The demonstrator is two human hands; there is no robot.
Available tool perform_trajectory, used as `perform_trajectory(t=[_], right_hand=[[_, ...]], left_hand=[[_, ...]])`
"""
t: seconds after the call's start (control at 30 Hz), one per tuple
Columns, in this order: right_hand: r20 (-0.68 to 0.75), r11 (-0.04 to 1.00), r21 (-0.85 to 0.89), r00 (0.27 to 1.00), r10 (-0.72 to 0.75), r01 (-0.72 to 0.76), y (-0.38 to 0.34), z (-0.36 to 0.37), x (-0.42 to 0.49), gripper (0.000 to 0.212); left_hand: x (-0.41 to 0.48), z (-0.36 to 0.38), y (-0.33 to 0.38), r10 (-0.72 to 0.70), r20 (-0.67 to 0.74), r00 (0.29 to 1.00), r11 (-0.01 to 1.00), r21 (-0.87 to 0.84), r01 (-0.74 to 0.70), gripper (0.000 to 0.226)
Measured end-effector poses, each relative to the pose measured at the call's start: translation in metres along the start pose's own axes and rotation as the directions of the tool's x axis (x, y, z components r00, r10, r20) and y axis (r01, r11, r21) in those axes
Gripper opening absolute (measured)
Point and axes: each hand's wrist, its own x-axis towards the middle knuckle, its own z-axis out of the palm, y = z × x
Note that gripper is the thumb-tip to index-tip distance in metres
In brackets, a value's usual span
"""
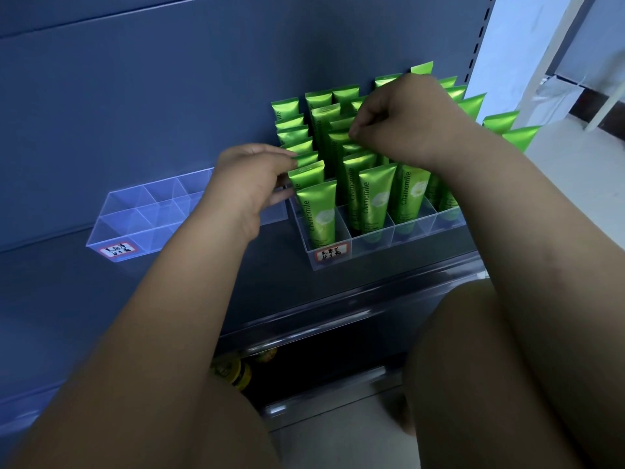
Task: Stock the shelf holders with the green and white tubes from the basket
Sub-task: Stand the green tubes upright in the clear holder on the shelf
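Several green tubes [372,198] marked "Chamomile" stand upright in a clear plastic holder [382,247] on the dark shelf. My left hand [250,179] sits at the holder's left side, its fingertips pinching the top of a tube [306,170] in the leftmost column. My right hand [402,120] hovers over the middle rows and pinches the top edge of another tube [340,137]. A second clear holder [135,214] stands with no tubes to the left. No basket is in view.
Both holders carry a red-bordered handwritten label [332,252]. The shelf's front edge [338,299] runs below them, with a darker lower shelf holding yellow-topped items [233,370]. My knees fill the bottom of the view. White floor and a wall lie to the right.
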Motion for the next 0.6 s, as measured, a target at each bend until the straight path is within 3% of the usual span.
perform_trajectory(t=[0.3, 0.6], right_hand=[[-0.032, 0.999, -0.032, 0.999, -0.044, 0.043, -0.004, 0.003, -0.001, 0.018], [-0.231, 0.983, -0.036, 0.956, -0.184, 0.18, -0.024, 0.006, -0.015, 0.024]], left_hand=[[-0.003, -0.002, 0.001, 0.032, -0.006, 0.999, 0.998, 0.05, -0.032, 0.011], [-0.012, -0.019, 0.007, 0.221, -0.073, 0.972, 0.95, 0.242, -0.198, 0.017]])
